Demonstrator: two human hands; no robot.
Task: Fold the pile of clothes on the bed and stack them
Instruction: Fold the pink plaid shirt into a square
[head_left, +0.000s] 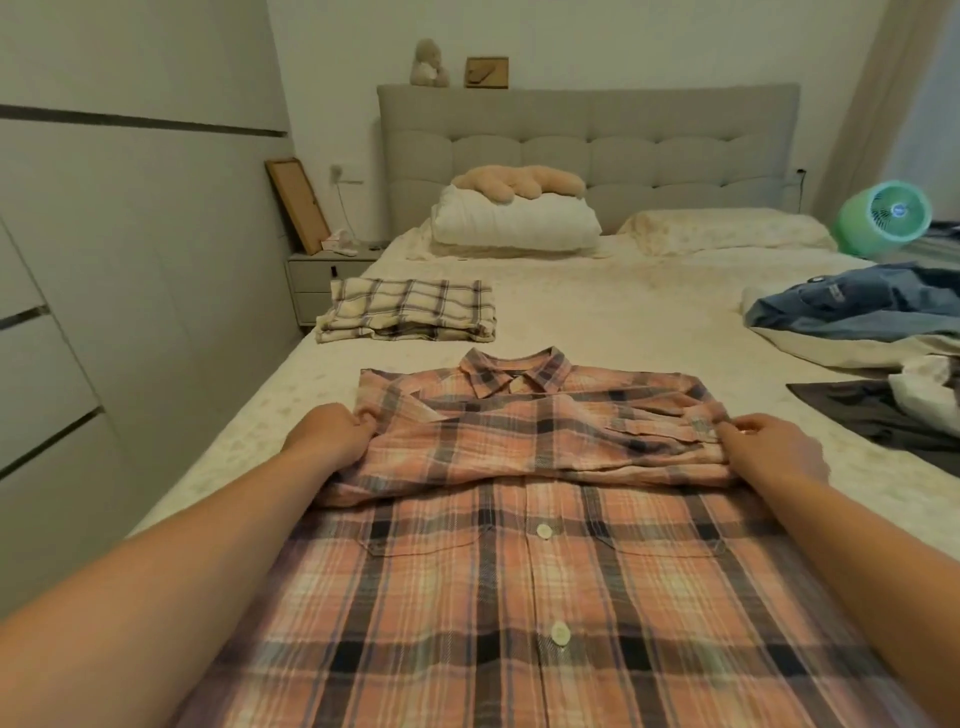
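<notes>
A pink plaid shirt (519, 545) lies buttoned-side up on the bed (597, 312) in front of me, collar at the far end, its sleeves folded across the chest. My left hand (332, 434) pinches the shirt's left edge near the shoulder. My right hand (769, 441) grips the right edge beside the folded cuff. A folded cream checked garment (410, 309) sits farther up the bed on the left. Unfolded clothes lie at the right: a blue denim piece (857, 306), a white one (924, 395) and a dark grey one (883, 421).
White pillows (514, 223) with a beige plush toy (519, 182) rest against the grey headboard (587, 130). A nightstand (322, 275) stands at the far left beside wardrobe doors (104, 260). A green fan (883, 215) sits at the far right.
</notes>
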